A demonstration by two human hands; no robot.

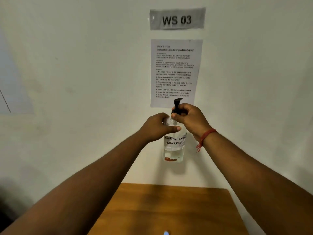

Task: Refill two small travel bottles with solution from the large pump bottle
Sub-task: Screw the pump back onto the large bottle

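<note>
Two bare forearms reach up and forward from the bottom corners and meet at one clear pump bottle (174, 146), held up in the air in front of a pale wall.

The left hand (157, 127) is wrapped around the bottle's upper body, thumb lying across the front just above the handwritten label (175, 140), which reads "CONTACT LENS SOLUTION". Below this hand the bottle hangs free, clear of the wooden table (162, 209) far beneath both wrists; a little liquid and a reddish patch show at its base.

Immediately right, touching the bottle's neck, the right hand (189, 119) is closed around the collar of the black pump head (177, 104), whose nozzle sticks up above the fingers. One red thread bracelet (205, 136) circles the right wrist.

Above the hands two papers are stuck to the wall: one printed instruction sheet (176, 72) directly behind the pump, and higher, one sign (177, 19) marked "WS 03". A small pale blue object (166, 233) peeks in at the table's near edge; what it is cannot be told.
</note>
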